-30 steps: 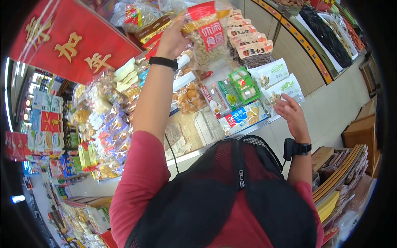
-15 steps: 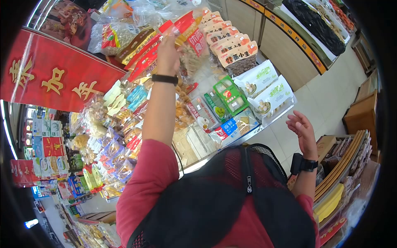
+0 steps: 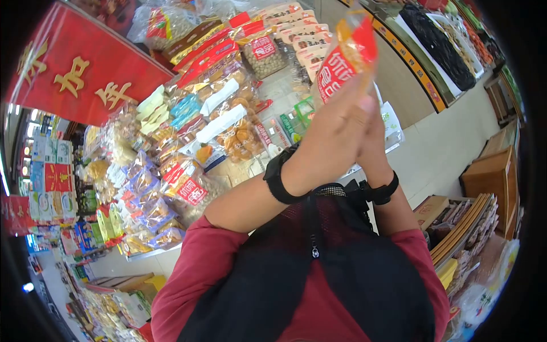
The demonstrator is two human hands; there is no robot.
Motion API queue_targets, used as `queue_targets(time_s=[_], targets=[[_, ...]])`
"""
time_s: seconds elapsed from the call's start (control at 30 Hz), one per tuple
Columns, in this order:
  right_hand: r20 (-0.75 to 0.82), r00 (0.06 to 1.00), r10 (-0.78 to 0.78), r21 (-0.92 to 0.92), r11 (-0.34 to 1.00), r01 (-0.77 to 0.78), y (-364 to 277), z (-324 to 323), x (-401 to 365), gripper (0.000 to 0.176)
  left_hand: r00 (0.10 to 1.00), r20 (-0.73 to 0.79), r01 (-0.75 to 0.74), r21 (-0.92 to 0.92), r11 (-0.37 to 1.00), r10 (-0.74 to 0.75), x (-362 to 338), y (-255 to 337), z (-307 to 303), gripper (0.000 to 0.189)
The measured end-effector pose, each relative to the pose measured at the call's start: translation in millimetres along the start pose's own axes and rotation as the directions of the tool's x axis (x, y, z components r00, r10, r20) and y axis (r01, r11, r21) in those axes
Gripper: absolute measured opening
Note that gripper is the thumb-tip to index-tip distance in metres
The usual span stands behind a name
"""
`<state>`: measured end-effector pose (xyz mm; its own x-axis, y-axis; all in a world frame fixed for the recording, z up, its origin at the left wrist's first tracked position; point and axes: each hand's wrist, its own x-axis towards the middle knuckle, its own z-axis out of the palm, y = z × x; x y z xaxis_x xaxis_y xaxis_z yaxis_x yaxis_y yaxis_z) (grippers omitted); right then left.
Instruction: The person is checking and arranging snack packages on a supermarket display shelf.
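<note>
A clear snack bag (image 3: 339, 62) with a red and gold top and white lettering is raised in front of me, its contents mostly hidden. My left hand (image 3: 337, 128) is closed on its lower part, thumb toward the top. Close against it, my right hand (image 3: 373, 134) also grips the bag; most of its fingers are hidden behind the left hand. Behind lies a similar red-topped bag (image 3: 263, 54) of pale round nuts or beans. To the left is another such bag (image 3: 191, 188), near my left forearm.
Packaged snacks cover the display table, including bread rolls (image 3: 236, 134) and a row of bags with cream-coloured tops (image 3: 310, 40). A red banner (image 3: 74, 74) hangs at the left. Wooden crates (image 3: 490, 185) and a shelf of packets (image 3: 461, 228) stand at the right.
My left hand has brought the snack bag from the back of the display rightward and nearer to me. My right hand, previously open and apart, has come up to the bag beside the left.
</note>
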<state>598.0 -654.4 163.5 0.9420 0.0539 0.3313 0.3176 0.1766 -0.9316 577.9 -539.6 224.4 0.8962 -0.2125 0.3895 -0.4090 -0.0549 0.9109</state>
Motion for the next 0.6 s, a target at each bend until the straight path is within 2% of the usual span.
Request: queue_targets(time_s=[0.03, 0.07, 0.1, 0.13, 0.17, 0.2, 0.23, 0.27, 0.33, 0.37, 0.4, 0.43, 0.47, 0.5, 0.53, 0.57, 0.6], targets=[[0.049, 0.989, 0.137, 0.217, 0.965, -0.144, 8.1, -7.6, -0.5, 0.066, 0.966, 0.114, -0.256, 0.281, 0.925, 0.233, -0.6, -0.7, -1.1, 0.049], [0.123, 0.958, 0.26, 0.413, 0.864, -0.287, 17.4, -14.9, -4.2, 0.056, 0.967, 0.11, -0.252, 0.284, 0.925, 0.23, -3.4, 6.1, -6.4, 0.049], [0.164, 0.944, 0.285, 0.48, 0.813, -0.329, 28.5, -19.2, -16.9, 0.042, 0.982, 0.142, -0.147, 0.18, 0.973, 0.122, -4.8, 15.8, -15.9, 0.049], [0.166, 0.945, 0.282, 0.481, 0.813, -0.327, 25.9, -13.7, -16.5, 0.042, 0.982, 0.187, -0.034, 0.08, 0.996, 0.019, -6.8, 23.1, -26.9, 0.05], [0.139, 0.949, 0.284, 0.526, 0.79, -0.314, 20.5, -5.1, -15.2, 0.043, 0.993, 0.083, 0.073, 0.088, 0.993, -0.08, -16.5, 21.9, -38.7, 0.05], [0.108, 0.951, 0.29, 0.572, 0.764, -0.299, 15.2, -0.1, -14.7, 0.044, 0.988, -0.034, -0.136, 0.281, 0.95, 0.151, -18.3, 2.6, -54.3, 0.053], [0.183, 0.933, 0.311, 0.586, 0.727, -0.357, 9.7, -1.6, -14.7, 0.046, 0.982, -0.188, 0.034, 0.313, 0.949, 0.026, -27.9, -4.4, -68.9, 0.062], [0.174, 0.934, 0.313, 0.593, 0.724, -0.353, 11.1, -3.7, -15.9, 0.046, 0.984, -0.177, 0.035, 0.315, 0.949, 0.022, -31.8, -7.4, -79.9, 0.062], [0.268, 0.903, 0.336, 0.582, 0.69, -0.43, 14.0, -8.4, -15.9, 0.048, 0.945, -0.328, 0.113, 0.361, 0.926, 0.012, -34.1, -13.3, -96.8, 0.071], [0.27, 0.903, 0.335, 0.572, 0.699, -0.43, 18.6, -8.6, -15.5, 0.049, 0.945, -0.327, 0.108, 0.362, 0.926, 0.018, -37.6, -19.0, -103.6, 0.071], [0.274, 0.903, 0.33, 0.57, 0.701, -0.429, 22.0, -8.4, -16.0, 0.049, 0.938, -0.21, 0.293, 0.053, 0.955, -0.277, -42.5, -27.0, -110.3, 0.074], [0.318, 0.884, 0.344, 0.598, 0.651, -0.468, 24.9, -7.5, -16.1, 0.049, 0.863, -0.009, 0.491, -0.228, 0.841, -0.506, -48.1, -35.2, -115.3, 0.076], [0.363, 0.862, 0.354, 0.621, 0.598, -0.506, 26.6, -7.1, -15.7, 0.049, 0.864, -0.017, 0.486, -0.227, 0.844, -0.502, -53.1, -46.0, -114.4, 0.076], [0.394, 0.838, 0.378, 0.606, 0.578, -0.546, 27.6, -5.9, -16.6, 0.049, 0.889, 0.108, 0.443, -0.448, 0.777, -0.445, -58.8, -58.4, -110.4, 0.075], [0.4, 0.835, 0.377, 0.604, 0.577, -0.55, 26.8, -2.4, -16.4, 0.049, 0.911, 0.214, 0.404, -0.642, 0.652, -0.353, -61.6, -62.7, -107.1, 0.073], [0.384, 0.847, 0.368, 0.596, 0.602, -0.532, 24.1, 1.0, -15.6, 0.05, 0.902, 0.193, 0.413, -0.647, 0.64, -0.387, -68.7, -63.7, -105.5, 0.061], [0.366, 0.859, 0.359, 0.586, 0.628, -0.512, 20.5, 4.4, -14.9, 0.05, 0.902, 0.189, 0.411, -0.649, 0.64, -0.387, -73.2, -64.5, -103.4, 0.061]])
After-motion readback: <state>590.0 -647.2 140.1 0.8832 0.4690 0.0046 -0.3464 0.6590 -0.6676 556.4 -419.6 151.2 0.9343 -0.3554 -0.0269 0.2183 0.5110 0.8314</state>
